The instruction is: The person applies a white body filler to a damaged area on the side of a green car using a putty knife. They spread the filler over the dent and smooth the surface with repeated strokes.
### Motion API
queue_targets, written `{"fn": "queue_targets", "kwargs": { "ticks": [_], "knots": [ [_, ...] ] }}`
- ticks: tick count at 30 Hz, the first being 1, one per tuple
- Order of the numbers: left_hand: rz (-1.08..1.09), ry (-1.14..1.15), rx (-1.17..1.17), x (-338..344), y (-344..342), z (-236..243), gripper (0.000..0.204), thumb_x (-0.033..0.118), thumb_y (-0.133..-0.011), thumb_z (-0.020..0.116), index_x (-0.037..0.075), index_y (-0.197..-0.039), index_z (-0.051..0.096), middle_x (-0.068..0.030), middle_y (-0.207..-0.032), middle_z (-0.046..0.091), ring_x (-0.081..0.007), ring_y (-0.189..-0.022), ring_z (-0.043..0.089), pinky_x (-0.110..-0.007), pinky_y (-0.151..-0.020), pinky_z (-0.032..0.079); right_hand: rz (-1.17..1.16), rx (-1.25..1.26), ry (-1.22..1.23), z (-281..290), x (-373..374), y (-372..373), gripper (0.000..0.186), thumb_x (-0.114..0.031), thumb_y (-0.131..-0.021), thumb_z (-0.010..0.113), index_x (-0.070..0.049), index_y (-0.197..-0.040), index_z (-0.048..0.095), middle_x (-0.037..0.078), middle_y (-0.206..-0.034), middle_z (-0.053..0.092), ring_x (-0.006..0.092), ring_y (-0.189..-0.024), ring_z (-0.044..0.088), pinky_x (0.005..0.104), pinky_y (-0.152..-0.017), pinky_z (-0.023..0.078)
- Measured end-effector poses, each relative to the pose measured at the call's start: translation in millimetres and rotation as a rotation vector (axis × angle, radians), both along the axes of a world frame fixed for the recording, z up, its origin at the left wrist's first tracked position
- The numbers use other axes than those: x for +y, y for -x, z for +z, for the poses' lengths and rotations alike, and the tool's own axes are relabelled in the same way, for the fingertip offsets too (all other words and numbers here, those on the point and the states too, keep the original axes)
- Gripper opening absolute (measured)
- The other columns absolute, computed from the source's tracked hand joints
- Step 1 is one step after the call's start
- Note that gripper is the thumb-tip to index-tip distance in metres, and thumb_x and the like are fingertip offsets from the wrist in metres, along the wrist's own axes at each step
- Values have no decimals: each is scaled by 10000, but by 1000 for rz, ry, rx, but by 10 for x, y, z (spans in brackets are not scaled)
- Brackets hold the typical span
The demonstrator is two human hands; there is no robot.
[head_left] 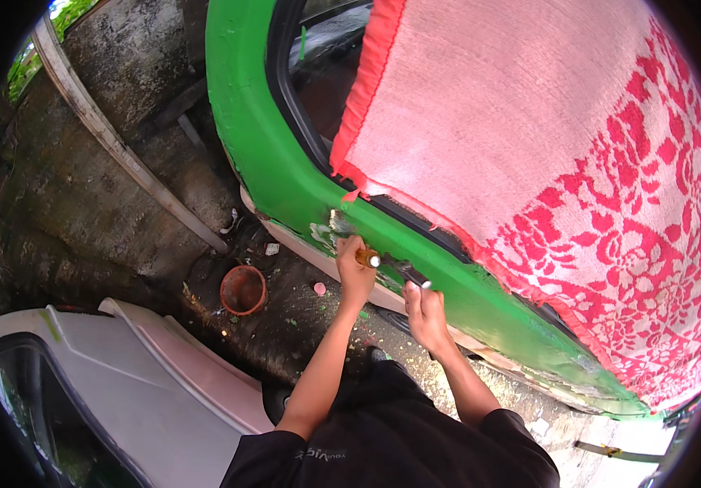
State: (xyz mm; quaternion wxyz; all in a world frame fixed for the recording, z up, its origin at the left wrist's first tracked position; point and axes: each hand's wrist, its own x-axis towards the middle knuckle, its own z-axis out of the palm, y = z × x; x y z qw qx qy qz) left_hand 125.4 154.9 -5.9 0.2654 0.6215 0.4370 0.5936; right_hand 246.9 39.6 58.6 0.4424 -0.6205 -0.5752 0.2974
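Observation:
My left hand (pixel 354 262) is closed around the amber handle (pixel 364 257) of a hand tool with a pale end cap. Its working end is hidden behind my fingers, close to a chipped, bare patch (pixel 336 226) on the green car body (pixel 273 175). To the right, my right hand (pixel 426 315) grips a hammer-like tool (pixel 407 272) with a dark metal head and a bright end. That head is beside the amber handle, with a small gap between them. The right-hand tool's own handle is mostly covered by my fingers.
A red-and-pink patterned cloth (pixel 513 122) drapes over the car's window and roof. Behind my left arm, a terracotta pot (pixel 244 290) stands on the littered ground. A pale vehicle (pixel 98 382) is close at lower left. A long metal strip (pixel 115 146) leans at upper left.

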Motion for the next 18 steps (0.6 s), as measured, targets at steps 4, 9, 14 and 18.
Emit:
{"fn": "queue_targets", "kwargs": {
  "ticks": [4, 9, 14, 18],
  "knots": [
    [-31, -2, -19, -9, 8, -14, 285, -87, -699, 623, 4, -736, 355, -97, -712, 371, -276, -755, 360, -388, -649, 324, -86, 226, -4, -19, -184, 63, 355, -188, -1002, 473, 62, -760, 541, 180, -631, 537, 343, -555, 516, 428, -565, 420],
    [-58, -2, 3, -10, 47, -77, 277, -89, -701, 611, 4, -735, 352, -103, -716, 368, -286, -752, 349, -392, -654, 320, -3, -1, -6, 125, -159, 72, 321, -153, -989, 459, 45, -750, 542, 173, -613, 539, 343, -538, 538, 425, -555, 420],
    [-84, -7, 54, -21, 63, -20, 267, -91, -703, 601, 9, -740, 356, -105, -717, 374, -286, -749, 338, -394, -661, 313, -13, -77, -69, 244, -161, 104, 313, -153, -990, 453, 50, -769, 541, 191, -612, 535, 385, -555, 545, 442, -555, 426],
    [-124, -8, 90, -14, 136, -27, 257, -91, -711, 596, 12, -744, 363, -103, -720, 379, -289, -751, 337, -395, -667, 311, 3, -44, -33, 493, -215, 57, 274, -144, -986, 475, 56, -816, 553, 216, -625, 547, 415, -588, 568, 467, -580, 441]
  ]
}}
